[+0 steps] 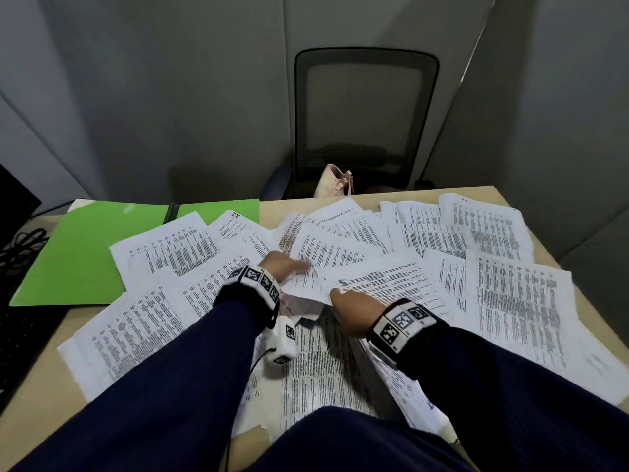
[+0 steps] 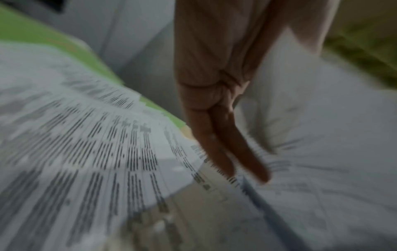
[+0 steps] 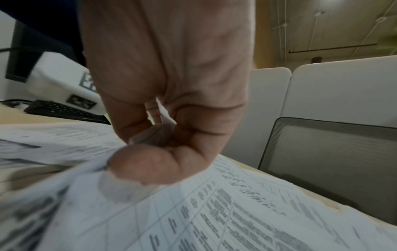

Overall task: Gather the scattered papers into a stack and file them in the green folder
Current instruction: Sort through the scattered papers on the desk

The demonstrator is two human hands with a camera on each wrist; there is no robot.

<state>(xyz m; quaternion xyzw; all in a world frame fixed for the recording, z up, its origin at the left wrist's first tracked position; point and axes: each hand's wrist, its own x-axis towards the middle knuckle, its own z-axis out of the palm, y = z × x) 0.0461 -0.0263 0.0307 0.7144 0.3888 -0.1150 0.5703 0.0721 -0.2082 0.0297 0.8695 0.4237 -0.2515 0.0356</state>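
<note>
Pinching one printed sheet [image 3: 225,220], the right hand [image 1: 352,310] grips it above the scattered papers [image 1: 510,294] covering the bench [image 1: 503,192]; the left hand [image 1: 282,267], blurred, seemingly lies straight-fingered on them beside the open green folder [image 1: 75,260].

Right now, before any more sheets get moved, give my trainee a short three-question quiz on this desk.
1. True or false: the green folder lies open on the desk's left side, with printed sheets overlapping its near edge.
2. Multiple choice: what is the right hand doing? A) resting flat on the keyboard B) pinching a sheet of paper between thumb and fingers C) holding a pen
3. Fill in: in the left wrist view, the left hand reaches toward the papers with its fingers ____.

Key
1. True.
2. B.
3. Straight; whether they touch a sheet is too blurred to tell.
</note>
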